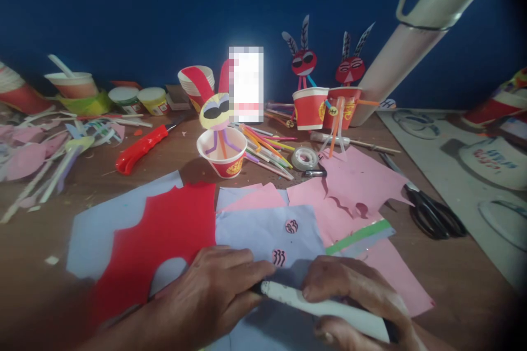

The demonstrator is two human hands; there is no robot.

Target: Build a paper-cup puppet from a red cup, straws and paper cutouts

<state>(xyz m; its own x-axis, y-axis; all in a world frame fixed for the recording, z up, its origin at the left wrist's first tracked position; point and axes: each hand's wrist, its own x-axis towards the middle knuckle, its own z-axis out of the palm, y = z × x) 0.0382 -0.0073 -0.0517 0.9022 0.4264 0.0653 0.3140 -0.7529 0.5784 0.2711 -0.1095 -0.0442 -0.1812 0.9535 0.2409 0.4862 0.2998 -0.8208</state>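
A thick white marker [329, 310] with dark ends lies across both hands at the bottom centre. My left hand [224, 288] pinches its dark left end, and my right hand [362, 296] is wrapped round its white barrel. Under them is a light blue-grey paper [263, 230], on which rest two small pink pieces with black curved marks, one [279, 257] just beyond my left fingertips and the other [292, 226] farther back. Red cut paper [164, 230] extends beside and beneath my left forearm. Pink paper [395, 269] lies beyond my right hand.
Behind the papers stands a red-and-white cup [224, 167] with a rabbit-eared figure. Black-handled scissors [438, 214] lie right, a red cutter [142, 148] left. Tape [304, 158], coloured straws [267, 148] and two cup figures are farther back. A large white tube [395, 66] leans at right.
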